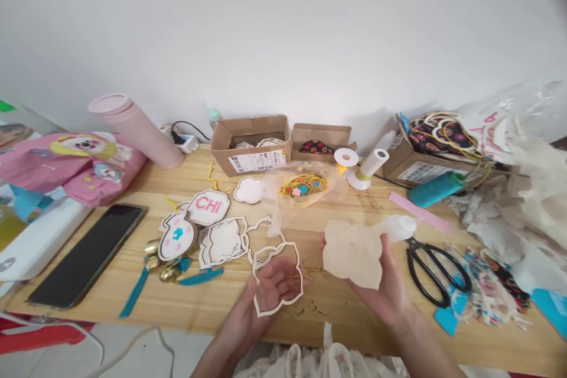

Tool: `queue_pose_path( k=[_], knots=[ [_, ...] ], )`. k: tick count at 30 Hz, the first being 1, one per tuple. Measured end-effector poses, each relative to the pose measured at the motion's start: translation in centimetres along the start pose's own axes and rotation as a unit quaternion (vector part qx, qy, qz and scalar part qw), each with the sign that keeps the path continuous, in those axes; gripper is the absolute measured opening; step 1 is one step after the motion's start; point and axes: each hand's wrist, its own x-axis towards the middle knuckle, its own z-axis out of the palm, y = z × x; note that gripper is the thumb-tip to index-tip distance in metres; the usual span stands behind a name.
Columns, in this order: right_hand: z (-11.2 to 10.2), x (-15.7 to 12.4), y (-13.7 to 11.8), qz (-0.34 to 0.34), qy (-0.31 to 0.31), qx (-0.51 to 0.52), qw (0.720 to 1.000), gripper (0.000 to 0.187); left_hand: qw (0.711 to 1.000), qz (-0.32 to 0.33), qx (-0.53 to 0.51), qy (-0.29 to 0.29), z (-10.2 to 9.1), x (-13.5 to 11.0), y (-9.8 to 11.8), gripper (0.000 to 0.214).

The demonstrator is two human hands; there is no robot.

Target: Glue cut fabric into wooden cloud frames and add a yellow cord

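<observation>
From where I stand, the two hands are well apart over the table's near side. The left hand (278,283) holds a pale scalloped frame (280,308), its fingers showing through the opening. At two o'clock from that frame, the right hand (388,292) grips a cream scalloped panel (353,254) from below, thumb at one edge and fingertips at the other. Black-handled scissors (413,269) lie at three o'clock from the right hand; a stack of cut-out pieces (224,240) sits at ten o'clock from the left.
</observation>
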Motion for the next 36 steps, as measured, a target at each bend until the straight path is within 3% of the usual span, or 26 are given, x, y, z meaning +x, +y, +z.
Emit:
queue_pose_path(
  k=[5, 10, 14, 17, 18, 19, 22, 24, 26, 28, 31, 34, 36],
  knots=[
    [0.1, 0.6, 0.3, 0.068, -0.044, 0.177, 0.981, 0.06, 1.0, -0.003, 0.003, 0.008, -0.1, 0.1, 0.0, 0.058],
    [-1.0, 1.2, 0.9, 0.076, -0.051, 0.196, 0.976, 0.064, 1.0, -0.007, 0.004, 0.015, -0.6, 0.0, -0.2, 0.06],
    [-1.5, 1.0, 1.2, 0.046, -0.024, 0.114, 0.992, 0.067, 1.0, -0.012, 0.007, 0.004, -0.9, 0.0, -0.3, 0.062],
    [-2.4, 0.6, 1.4, -0.064, 0.028, -0.104, 0.992, 0.063, 0.999, -0.022, 0.024, -0.015, -1.0, -0.1, -0.3, 0.062],
    [-2.8, 0.5, 1.5, -0.119, 0.049, -0.216, 0.968, 0.06, 0.999, -0.029, 0.034, -0.023, -0.9, -0.1, -0.3, 0.062],
    [-3.2, 0.4, 1.5, -0.171, 0.066, -0.336, 0.924, 0.057, 0.998, -0.038, 0.043, -0.029, -0.8, -0.2, -0.3, 0.062],
    [-4.3, 0.6, 1.6, -0.265, 0.076, -0.63, 0.726, 0.054, 0.996, -0.056, 0.06, -0.03, -0.2, -0.2, -0.1, 0.059],
    [-5.0, 0.9, 1.8, -0.295, 0.055, -0.731, 0.613, 0.051, 0.996, -0.057, 0.059, -0.021, 0.1, -0.1, 0.0, 0.056],
    [-5.4, 1.2, 2.0, -0.322, 0.036, -0.772, 0.547, 0.05, 0.997, -0.057, 0.056, -0.017, 0.3, 0.0, 0.1, 0.054],
    [-5.5, 1.4, 2.1, -0.355, 0.028, -0.78, 0.515, 0.051, 0.997, -0.056, 0.056, -0.014, 0.3, 0.0, 0.1, 0.054],
    [-4.7, 1.6, 1.8, -0.415, 0.011, -0.763, 0.495, 0.044, 0.997, -0.051, 0.066, -0.007, 0.4, -0.1, 0.1, 0.057],
    [-2.3, 2.1, 1.5, -0.448, -0.042, -0.747, 0.489, 0.027, 0.995, -0.056, 0.074, -0.03, 0.8, -0.4, 0.5, 0.063],
    [-0.1, 2.9, 1.7, -0.431, -0.093, -0.754, 0.487, 0.022, 0.994, -0.069, 0.062, -0.059, 1.1, -0.6, 0.8, 0.067]
  ],
)
